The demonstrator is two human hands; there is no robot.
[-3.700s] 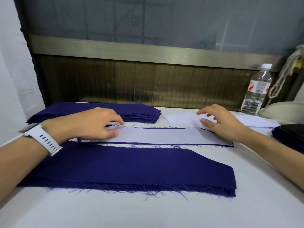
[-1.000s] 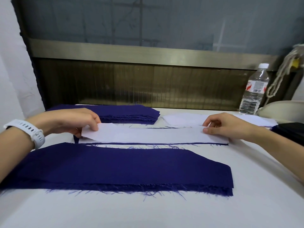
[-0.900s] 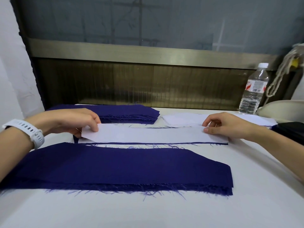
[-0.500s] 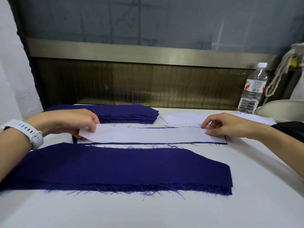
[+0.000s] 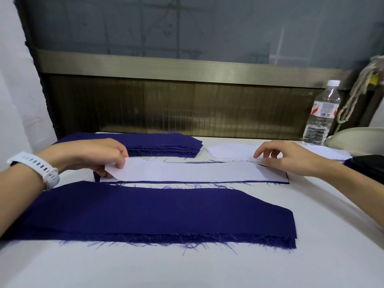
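Left hand (image 5: 97, 154) has thumb and fingertips pinched on the lifted left end of a long thin white strip (image 5: 187, 170). Right hand (image 5: 291, 159) pinches its right end. Between them the strip lies on a narrow navy cloth band (image 5: 187, 181), and a wide frayed navy cloth panel (image 5: 155, 215) sits just nearer.

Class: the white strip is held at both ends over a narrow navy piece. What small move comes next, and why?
Probably lower the left end of the white strip onto the navy piece. The left hand pinches that end, which curls upward, while the right hand holds the other end. Only a thin navy edge shows along the near side, so they look almost aligned.
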